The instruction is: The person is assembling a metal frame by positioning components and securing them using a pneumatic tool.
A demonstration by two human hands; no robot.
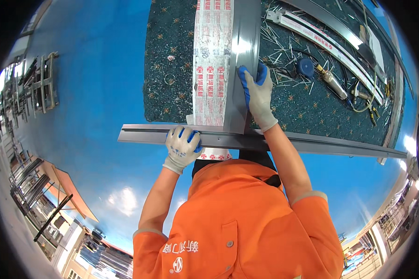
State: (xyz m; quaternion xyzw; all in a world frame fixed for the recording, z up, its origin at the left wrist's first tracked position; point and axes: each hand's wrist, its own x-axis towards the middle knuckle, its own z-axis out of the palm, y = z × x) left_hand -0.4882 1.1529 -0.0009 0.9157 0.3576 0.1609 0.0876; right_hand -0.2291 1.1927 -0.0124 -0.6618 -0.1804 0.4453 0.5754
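The left hand (pixel 182 148) curls around the crosswise grey bar (pixel 144 133); the right hand (pixel 258 95), thumb and fingers parted, touches the lengthwise grey profile (pixel 244 42), its grip unclear. The profile points away from the body, meeting the bar, which runs left-right along the carpeted table's (pixel 167 69) near edge, left end overhanging open blue floor (pixel 102 93).

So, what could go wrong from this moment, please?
The left end of the crosswise grey profile sticks out past the carpet, so it might slide or tip if the left hand loosens. The bare right forearm passes over that profile, and a metal edge could scrape it. Loose thin metal pieces lie near the right hand; one might scratch the lengthwise grey profile.
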